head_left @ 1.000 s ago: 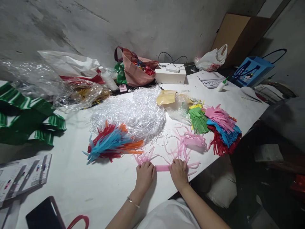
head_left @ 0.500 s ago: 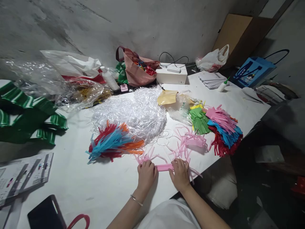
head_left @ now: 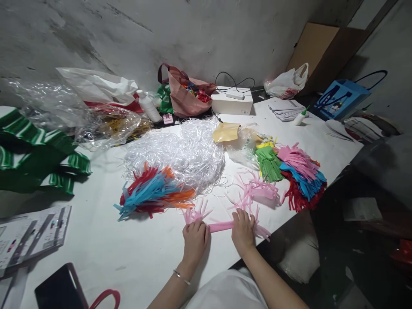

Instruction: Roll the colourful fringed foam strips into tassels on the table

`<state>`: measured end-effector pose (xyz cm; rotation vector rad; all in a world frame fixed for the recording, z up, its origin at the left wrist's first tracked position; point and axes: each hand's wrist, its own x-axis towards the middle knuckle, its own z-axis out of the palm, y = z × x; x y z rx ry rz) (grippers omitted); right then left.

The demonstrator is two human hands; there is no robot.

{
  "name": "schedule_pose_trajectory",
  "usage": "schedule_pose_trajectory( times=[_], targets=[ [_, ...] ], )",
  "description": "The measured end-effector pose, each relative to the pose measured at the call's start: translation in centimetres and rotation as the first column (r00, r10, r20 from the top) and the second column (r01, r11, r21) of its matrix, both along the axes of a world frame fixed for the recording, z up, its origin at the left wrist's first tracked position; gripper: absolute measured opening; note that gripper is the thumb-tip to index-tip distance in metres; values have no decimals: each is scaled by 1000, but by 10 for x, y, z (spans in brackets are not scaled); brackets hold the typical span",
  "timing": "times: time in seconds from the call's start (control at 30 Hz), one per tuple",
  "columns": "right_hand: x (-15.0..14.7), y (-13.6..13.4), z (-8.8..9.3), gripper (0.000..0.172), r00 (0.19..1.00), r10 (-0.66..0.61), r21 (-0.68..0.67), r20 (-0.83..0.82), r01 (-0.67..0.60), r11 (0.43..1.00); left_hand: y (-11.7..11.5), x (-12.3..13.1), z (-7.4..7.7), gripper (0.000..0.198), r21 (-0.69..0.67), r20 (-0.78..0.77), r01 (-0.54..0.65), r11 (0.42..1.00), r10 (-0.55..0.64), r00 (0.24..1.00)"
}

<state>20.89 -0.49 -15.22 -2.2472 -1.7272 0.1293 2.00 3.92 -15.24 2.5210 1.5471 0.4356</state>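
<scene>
A pink fringed paper strip (head_left: 220,226) lies rolled into a narrow band near the front edge of the white table, its fringes spreading out at both ends. My left hand (head_left: 195,239) is closed over the band's left end, fingers curled. Over the right end, my right hand (head_left: 243,228) presses with bent fingers. Just beyond it rests more pink fringed paper (head_left: 262,192). A blue, red and orange fringed bundle (head_left: 154,192) lies to the left, in front of a heap of clear shiny strands (head_left: 193,154).
Green (head_left: 269,164) and pink, blue and red fringed stacks (head_left: 304,176) lie at the right. A phone (head_left: 61,289) and red scissor handle (head_left: 106,298) are front left. Bags, a white box (head_left: 231,103) and a glue bottle (head_left: 301,116) stand behind.
Both hands have shifted slightly; my left hand moved a little left and down, my right hand a little up. The pink band between them now looks narrower and slightly tilted.
</scene>
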Motion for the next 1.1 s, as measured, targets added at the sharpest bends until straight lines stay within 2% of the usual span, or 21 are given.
schedule_pose_trajectory(
  times=[0.1, 0.2, 0.3, 0.4, 0.47, 0.5, 0.53, 0.57, 0.6, 0.63, 0.67, 0.77, 0.9, 1.0, 1.07, 1.1],
  targets=[
    [9, 1, 0, 43, 999, 3, 54, 55, -6, 999, -1, -3, 0, 24, 4, 19, -9, 1000, 9, 1000],
    [34, 0, -1, 43, 996, -36, 116, 79, 27, 993, -1, -4, 1, 24, 7, 25, -5, 1000, 4, 1000],
    [77, -7, 2, 44, 983, -162, 112, 84, 152, 982, 0, -4, 3, 25, 7, 20, -5, 1000, 5, 1000],
    [116, -16, 13, 50, 926, -355, 160, 128, 334, 929, 1, -2, 3, 26, 4, 10, -13, 1000, 13, 1000],
    [120, -21, 21, 51, 920, -373, 265, 124, 332, 905, 1, -1, 2, 26, 3, 0, -18, 1000, 18, 1000],
    [113, -22, 23, 48, 947, -303, 323, 101, 257, 911, 1, -1, 2, 25, 3, -5, -21, 1000, 21, 1000],
    [100, -23, 24, 44, 982, -174, 376, 78, 133, 917, 2, 0, 2, 25, 4, -10, -23, 1000, 23, 1000],
    [83, -23, 23, 40, 998, 7, 411, 55, -29, 911, 2, 1, 2, 25, 4, -16, -26, 1000, 26, 1000],
    [62, -23, 20, 37, 973, 229, 418, 41, -225, 880, 2, 1, 2, 25, 6, -22, -27, 1000, 27, 999],
    [41, -21, 15, 36, 903, 427, 390, 43, -408, 825, 3, 2, 2, 25, 7, -27, -27, 1000, 27, 999],
    [21, -19, 9, 33, 850, 526, 340, 34, -505, 793, 3, 3, 3, 25, 8, -32, -28, 1000, 28, 999],
    [-20, -10, -9, 21, 827, 563, 261, 14, -546, 796, 5, 3, 6, 25, 14, -42, -32, 999, 33, 999],
    [-25, -3, -26, 20, 846, 534, 244, 7, -519, 819, 2, -1, 7, 18, 39, -24, -55, 998, 56, 998],
    [-21, -2, -30, 21, 846, 533, 236, -6, -516, 823, -6, -3, 4, 27, 72, 55, 99, 993, -103, 993],
    [-20, -3, -31, 20, 850, 527, 234, -24, -508, 829, -10, -2, 1, 32, 48, 98, 230, 972, -234, 967],
    [-20, -3, -30, 19, 853, 521, 231, -35, -500, 834, -11, -2, -1, 33, 21, 107, 262, 965, -263, 959]
  ],
)
